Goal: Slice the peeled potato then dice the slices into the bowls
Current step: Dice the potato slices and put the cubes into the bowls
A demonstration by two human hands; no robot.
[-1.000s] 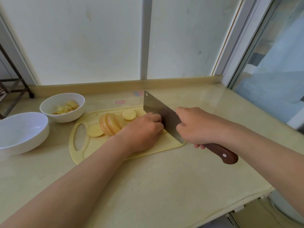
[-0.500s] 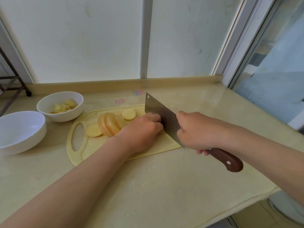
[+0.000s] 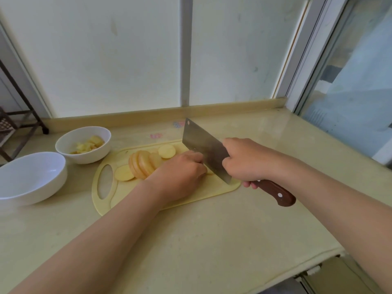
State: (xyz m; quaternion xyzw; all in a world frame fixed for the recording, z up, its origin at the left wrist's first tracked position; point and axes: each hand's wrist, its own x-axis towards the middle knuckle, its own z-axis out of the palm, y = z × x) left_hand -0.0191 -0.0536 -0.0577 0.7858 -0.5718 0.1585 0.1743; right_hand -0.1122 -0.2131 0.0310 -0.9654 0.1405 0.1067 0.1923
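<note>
On my feed, both hands and the cleaver (image 3: 203, 145) have edged slightly left along the cutting board (image 3: 127, 194) since half a second ago. The fanned slices (image 3: 144, 164) and both bowls lie as before. The left hand (image 3: 180, 172) curls its fingers over the potato (image 3: 210, 172), which is mostly hidden, with knuckles against the blade. The right hand (image 3: 248, 160) wraps its fingers round the handle, and the blade's heel is low at the board.

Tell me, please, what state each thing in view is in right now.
Cleaver, upright, gripped by the right hand.
Left hand, fingers curled, holding down a mostly hidden potato piece.
Potato slices, cut, leaning together on the cutting board.
Small bowl, holds diced potato.
Large bowl, empty.
</note>
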